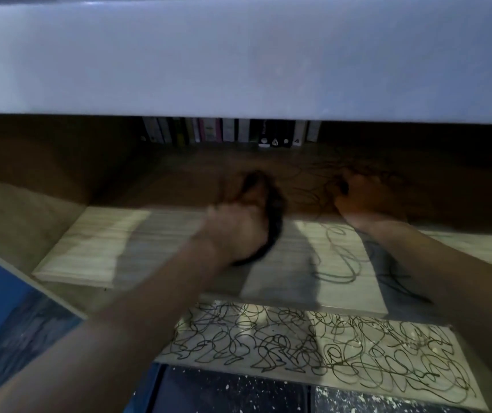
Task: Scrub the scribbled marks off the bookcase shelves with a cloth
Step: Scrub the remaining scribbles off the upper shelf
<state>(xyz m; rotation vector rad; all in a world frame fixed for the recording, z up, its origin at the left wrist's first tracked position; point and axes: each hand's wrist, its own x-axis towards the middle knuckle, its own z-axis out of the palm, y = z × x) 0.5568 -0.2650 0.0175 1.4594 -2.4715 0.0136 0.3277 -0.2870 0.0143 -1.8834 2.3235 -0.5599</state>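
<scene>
My left hand [238, 225] grips a dark cloth [273, 222] on the pale wooden shelf [95, 248], blurred by motion. To the right, my right hand [363, 195] lies flat on the same shelf with its fingers spread, reaching into the shadow. Black scribbled marks [337, 254] loop across the shelf between and under my arms. The shelf below [435, 380] is densely covered with scribbles [268, 338]. The left part of the upper shelf looks free of marks.
A white shelf edge [238, 61] overhangs the top of the view. Several books [229, 134] stand at the back of the shelf. The bookcase's side panel [15, 222] closes off the left. Blue speckled floor [223, 391] lies below.
</scene>
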